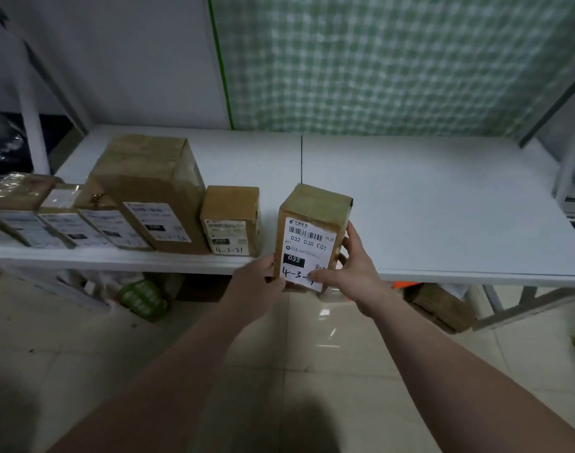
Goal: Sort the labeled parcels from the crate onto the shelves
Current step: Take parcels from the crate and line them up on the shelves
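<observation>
I hold a brown cardboard parcel upright at the front edge of the white shelf. Its white label faces me, with a barcode, "032" and handwritten "4-3-". My left hand grips its lower left corner. My right hand wraps its right side, thumb lying over the label's bottom. To the left, a row of labeled parcels stands on the shelf: a small box marked "4-3-21", a tall box, and several lower ones. No crate is in view.
The shelf's right half is bare white board. Behind it hangs a green checked cloth. Under the shelf sit a green basket and a brown box on the tiled floor. A metal frame leg stands at right.
</observation>
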`<state>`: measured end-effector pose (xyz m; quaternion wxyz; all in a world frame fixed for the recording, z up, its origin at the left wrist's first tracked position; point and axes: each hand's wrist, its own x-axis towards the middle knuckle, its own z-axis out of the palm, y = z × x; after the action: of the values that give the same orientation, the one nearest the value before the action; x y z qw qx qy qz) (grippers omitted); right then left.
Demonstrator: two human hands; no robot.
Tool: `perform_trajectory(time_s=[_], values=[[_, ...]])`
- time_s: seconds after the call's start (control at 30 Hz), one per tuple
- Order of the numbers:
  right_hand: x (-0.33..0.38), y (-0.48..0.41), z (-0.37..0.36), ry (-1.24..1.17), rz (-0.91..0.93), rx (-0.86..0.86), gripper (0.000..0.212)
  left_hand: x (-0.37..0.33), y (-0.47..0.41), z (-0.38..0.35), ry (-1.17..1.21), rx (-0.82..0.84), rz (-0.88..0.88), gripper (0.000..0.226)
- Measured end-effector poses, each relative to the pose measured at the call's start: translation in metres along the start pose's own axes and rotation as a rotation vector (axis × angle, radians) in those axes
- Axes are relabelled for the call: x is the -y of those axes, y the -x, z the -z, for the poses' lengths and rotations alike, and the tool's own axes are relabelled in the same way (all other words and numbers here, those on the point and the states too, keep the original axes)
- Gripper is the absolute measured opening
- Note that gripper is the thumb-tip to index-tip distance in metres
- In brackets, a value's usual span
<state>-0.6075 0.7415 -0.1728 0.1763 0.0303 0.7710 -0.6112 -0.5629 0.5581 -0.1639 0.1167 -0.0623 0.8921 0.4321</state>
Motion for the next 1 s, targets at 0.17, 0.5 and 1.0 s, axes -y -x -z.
perform_trajectory(time_s=[0.17,0.5,1.0], values=[[-0.051,-0.056,-0.018,0.071,0.124,-0.018,0.113,0.061,-0.044,-0.034,-0.432,-0.167,-0.04,0.04],[-0.1,-0.1,-0.045,0.211,0.336,-0.076,0.11,0.13,-0.073,-0.063,-0.485,-0.442,-0.257,0.031],[-0.099,-0.106,-0.064,0.434,0.295,-0.232,0.112,0.137,-0.07,-0.064,-0.541,-0.472,-0.275,0.035]])
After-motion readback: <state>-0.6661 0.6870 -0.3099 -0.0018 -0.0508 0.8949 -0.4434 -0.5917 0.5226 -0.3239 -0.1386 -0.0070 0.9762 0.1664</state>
